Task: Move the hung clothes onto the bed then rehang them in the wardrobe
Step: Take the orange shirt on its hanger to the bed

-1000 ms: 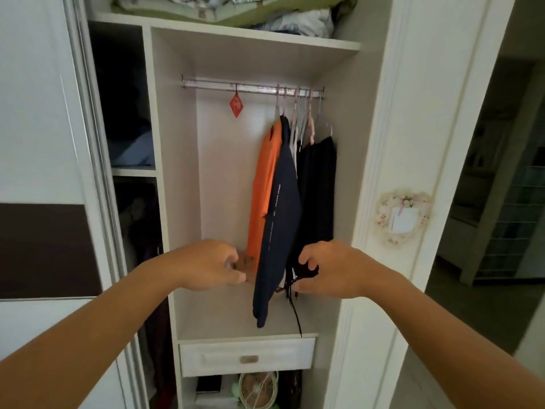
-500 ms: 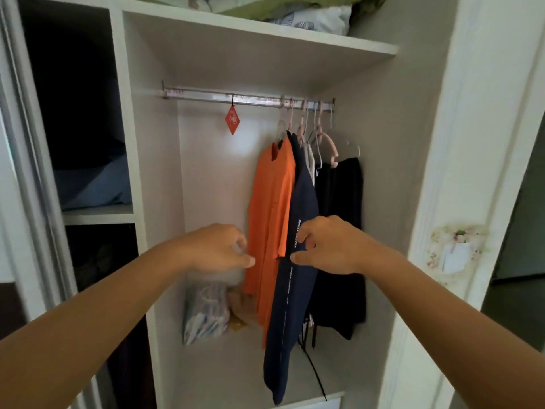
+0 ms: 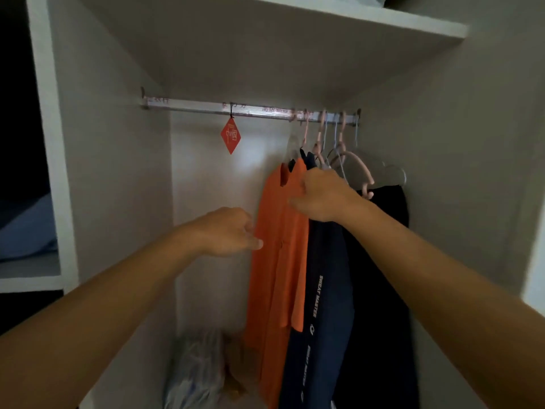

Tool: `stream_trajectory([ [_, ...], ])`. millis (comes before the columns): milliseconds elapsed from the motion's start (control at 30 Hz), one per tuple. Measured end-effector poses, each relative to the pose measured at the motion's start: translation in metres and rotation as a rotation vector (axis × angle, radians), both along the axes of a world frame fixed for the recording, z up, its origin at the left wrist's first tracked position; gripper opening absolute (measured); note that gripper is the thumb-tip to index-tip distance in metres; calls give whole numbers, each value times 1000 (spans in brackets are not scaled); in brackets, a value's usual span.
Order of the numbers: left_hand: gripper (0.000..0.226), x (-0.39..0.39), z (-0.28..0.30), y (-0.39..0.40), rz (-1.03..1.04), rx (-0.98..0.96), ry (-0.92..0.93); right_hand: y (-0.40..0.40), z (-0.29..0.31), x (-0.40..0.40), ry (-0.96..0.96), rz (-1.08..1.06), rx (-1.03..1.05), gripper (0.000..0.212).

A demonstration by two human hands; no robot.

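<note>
L hand (image 3: 228,231): nearest, fingers curled loose, grip holds nothing; thumb tip just at left edge of orange shirt, contact unclear.
R hand (image 3: 323,196): higher up, at shoulder of the hung clothes; fingers bent over top of orange shirt and navy garment; whether the grip has closed on cloth or hanger, cannot tell.
Orange shirt (image 3: 280,261): leftmost on rail, on hanger, hangs straight.
Navy garment (image 3: 327,290): just right of orange, touching it; white lettering down the side.
Black garment (image 3: 383,261): rightmost, behind R forearm.
Pink hangers (image 3: 356,163): several, bunched at right end of rail; one bare.
Plastic bag (image 3: 197,367): wardrobe floor, lower left, blurred.
Rail (image 3: 191,105): metal, spans compartment under shelf.
Red tag (image 3: 230,136): diamond, hangs from rail on a string, left of clothes.
</note>
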State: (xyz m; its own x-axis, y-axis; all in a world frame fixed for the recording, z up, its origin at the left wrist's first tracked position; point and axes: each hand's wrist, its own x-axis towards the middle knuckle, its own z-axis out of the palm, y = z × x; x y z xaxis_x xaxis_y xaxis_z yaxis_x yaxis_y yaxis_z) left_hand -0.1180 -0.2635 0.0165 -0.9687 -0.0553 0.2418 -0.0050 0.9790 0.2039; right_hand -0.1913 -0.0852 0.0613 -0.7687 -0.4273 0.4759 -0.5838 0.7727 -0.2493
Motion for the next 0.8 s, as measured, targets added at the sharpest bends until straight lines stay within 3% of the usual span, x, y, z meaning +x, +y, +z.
stream_trajectory([
  [233, 48, -40, 14, -15, -14, 0, -25, -32, 9, -54, 84, -150, 87, 30],
  [333, 51, -49, 15, -20, -36, -3, -23, -41, 13, -60, 92, -184, 104, 9],
  [400, 52, -55, 16, -25, -43, -8, -26, -46, 14, -66, 93, -209, 125, 26],
  [500, 49, -57, 16, -32, -40, 2, -13, -48, 17, -66, 95, -189, 37, 10],
  [633, 48, -53, 18, -36, -31, 12, -7, -39, 30, -48, 151, -190, -110, 12],
  [800, 48, -55, 16, -35, 9, 74, 31, -22, 43, -47, 214, -217, -111, 17],
])
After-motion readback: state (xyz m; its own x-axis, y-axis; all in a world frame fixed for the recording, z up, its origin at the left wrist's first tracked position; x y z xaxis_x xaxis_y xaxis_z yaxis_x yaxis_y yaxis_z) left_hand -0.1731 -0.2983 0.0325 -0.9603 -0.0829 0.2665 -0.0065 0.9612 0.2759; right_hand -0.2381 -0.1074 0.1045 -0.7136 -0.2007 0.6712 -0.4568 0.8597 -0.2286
